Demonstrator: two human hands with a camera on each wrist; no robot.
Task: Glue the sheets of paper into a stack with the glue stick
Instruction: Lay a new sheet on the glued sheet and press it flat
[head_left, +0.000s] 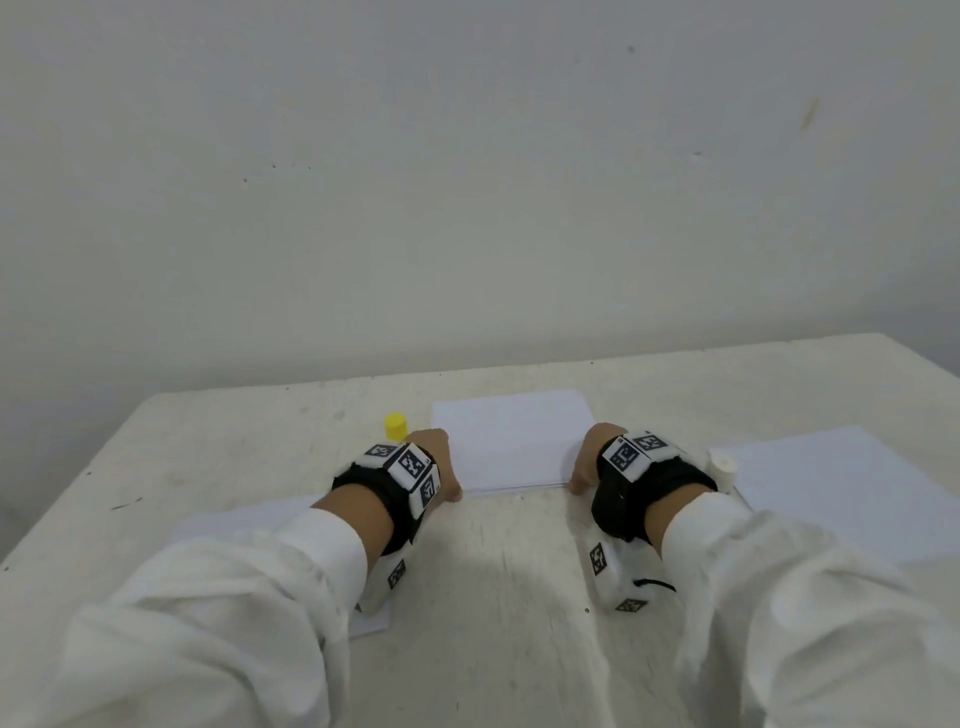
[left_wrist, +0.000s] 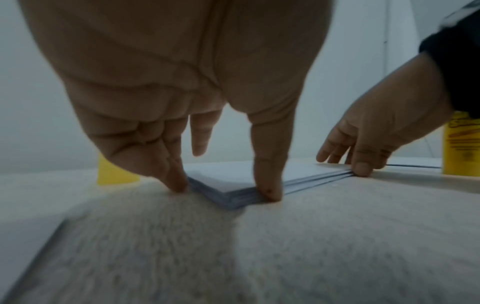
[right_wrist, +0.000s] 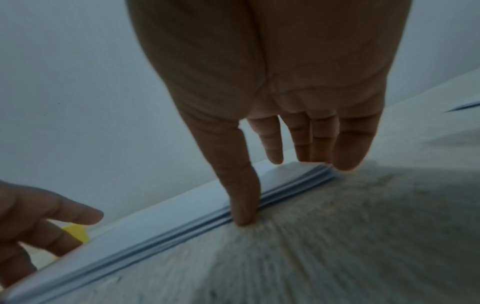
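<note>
Centrally: left hand, fingers straight and pointing down, thumb tip set against the near edge of the paper stack and the other fingertips against its left edge, at the stack's near-left corner; nothing gripped. Right hand, likewise straight-fingered, thumb pressed to the stack's near edge, remaining fingers down at the near-right corner; nothing gripped. Between the two hands: the stack, white sheets lying flat on the table, layers visible along the near edge in the wrist views, not fully flush. Just beyond the left hand, to its outer side: yellow cap, standing on the table apart from the stack. Just outside the right wrist: glue stick, upright, white top in the head view, yellow printed body in the left wrist view, uncapped. Further out to the right of that hand: a loose white sheet flat on the table. Under the left forearm: another white sheet, partly covered by the white sleeve. Both wrists: black straps with white marker blocks.
</note>
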